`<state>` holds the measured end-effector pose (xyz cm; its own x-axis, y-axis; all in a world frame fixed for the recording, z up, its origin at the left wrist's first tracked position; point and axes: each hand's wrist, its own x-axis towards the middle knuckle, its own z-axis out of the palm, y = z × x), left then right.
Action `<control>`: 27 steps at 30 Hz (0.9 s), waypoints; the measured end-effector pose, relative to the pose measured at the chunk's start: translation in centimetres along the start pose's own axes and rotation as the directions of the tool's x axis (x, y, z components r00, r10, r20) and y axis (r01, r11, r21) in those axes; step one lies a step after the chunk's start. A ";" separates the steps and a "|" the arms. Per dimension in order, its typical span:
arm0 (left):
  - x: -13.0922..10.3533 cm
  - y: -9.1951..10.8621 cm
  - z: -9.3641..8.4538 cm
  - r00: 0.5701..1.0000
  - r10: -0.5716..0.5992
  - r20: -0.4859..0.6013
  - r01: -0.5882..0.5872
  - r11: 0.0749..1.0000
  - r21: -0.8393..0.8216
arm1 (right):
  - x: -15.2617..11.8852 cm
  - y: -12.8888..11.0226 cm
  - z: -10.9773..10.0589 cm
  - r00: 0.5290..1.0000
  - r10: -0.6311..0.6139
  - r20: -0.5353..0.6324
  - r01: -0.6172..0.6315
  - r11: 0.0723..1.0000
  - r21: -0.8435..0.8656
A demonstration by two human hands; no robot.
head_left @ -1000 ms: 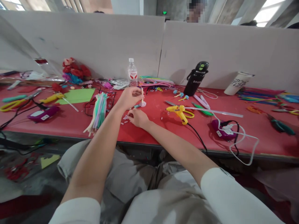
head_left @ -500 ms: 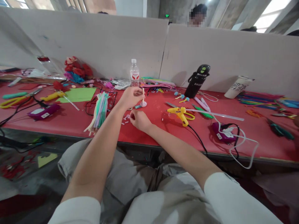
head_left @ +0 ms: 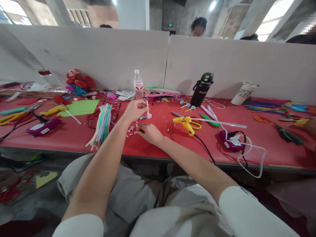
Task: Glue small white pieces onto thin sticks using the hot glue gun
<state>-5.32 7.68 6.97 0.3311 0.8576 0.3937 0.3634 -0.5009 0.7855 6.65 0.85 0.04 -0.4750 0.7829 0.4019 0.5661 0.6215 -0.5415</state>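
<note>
Since the earlier frame, the right hand is edging slightly toward the body, showing more pale pink bits at its 9 o'clock; whether its bunched fingers are grasping one, I cannot tell. At its 12 o'clock, the left hand is pinching a pale stem nearly upright, a pinkish tuft forming its lower end. Probably it is handling as light and slightly bendy, the tuft crushing easily, the bare shaft offering the safest hold. Around 3 o'clock, a yellow glue gun is lying.
</note>
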 end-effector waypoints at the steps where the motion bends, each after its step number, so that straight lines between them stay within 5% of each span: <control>1: -0.1 0.0 0.0 1.000 -0.003 0.001 0.003 1.000 -0.011 | -0.5 0.1 -0.3 0.999 -0.051 -0.015 0.051 0.997 0.062; 3: -0.2 0.1 0.0 1.000 -0.007 0.007 0.008 0.999 -0.039 | -1.6 0.6 -1.1 0.994 -0.086 -0.070 0.098 0.977 0.191; 6: -0.3 0.0 0.0 1.000 -0.008 0.015 0.010 0.997 -0.078 | -3.4 1.8 -2.9 0.982 0.059 -0.178 0.008 0.935 0.355; 11: -0.5 0.0 0.5 0.999 -0.003 0.047 0.009 0.991 -0.131 | -4.4 4.1 -5.4 0.874 0.342 -0.345 -0.097 0.819 0.566; 15: -0.9 0.4 1.5 0.990 0.021 0.138 -0.003 0.991 -0.131 | -4.0 5.0 -6.1 0.811 0.423 -0.403 -0.123 0.797 0.591; 27: -1.8 1.8 3.7 0.956 0.056 0.287 -0.048 0.998 -0.035 | -3.8 4.7 -6.0 0.849 0.360 -0.388 -0.103 0.831 0.547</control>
<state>-2.07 4.79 5.88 0.5867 0.7586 0.2834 0.3162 -0.5368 0.7822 15.15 0.94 0.42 0.0620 0.8996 0.4323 0.1503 0.4198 -0.8951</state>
